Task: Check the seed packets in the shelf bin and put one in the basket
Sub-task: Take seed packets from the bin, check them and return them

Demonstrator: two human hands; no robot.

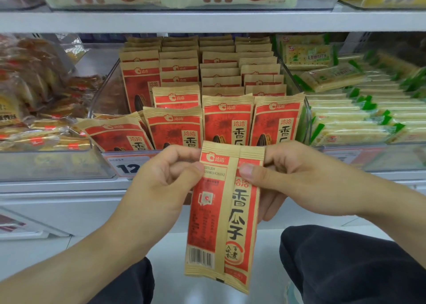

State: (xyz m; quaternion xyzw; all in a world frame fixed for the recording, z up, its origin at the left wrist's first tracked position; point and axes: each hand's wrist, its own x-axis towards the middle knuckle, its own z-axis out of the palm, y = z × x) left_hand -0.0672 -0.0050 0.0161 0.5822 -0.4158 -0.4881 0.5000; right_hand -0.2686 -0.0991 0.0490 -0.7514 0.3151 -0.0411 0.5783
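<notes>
- While both hands hold it up, one seed packet (222, 213) hangs upright in front of the shelf bin (307, 119), below the bin's front edge, back side toward the camera with barcode at its bottom.
- Left hand (161, 183): fingers curled, thumb and forefinger pinching the packet's upper left edge; packet sits just right of this hand.
- Right hand (288, 179): thumb pressed on the packet's front near the top, fingers curled behind its right edge; packet sits just left of this hand.
- Bin holds rows of the same red-and-tan packets (227, 119) standing upright, front row right behind the held packet's top.
- Price tag (129, 165) on the bin's shelf edge, partly covered by the left hand.
- Green-trimmed cracker packs (350, 123) right of the bin; gold-wrapped snacks (41, 128) left of it.
- Basket not in view.
</notes>
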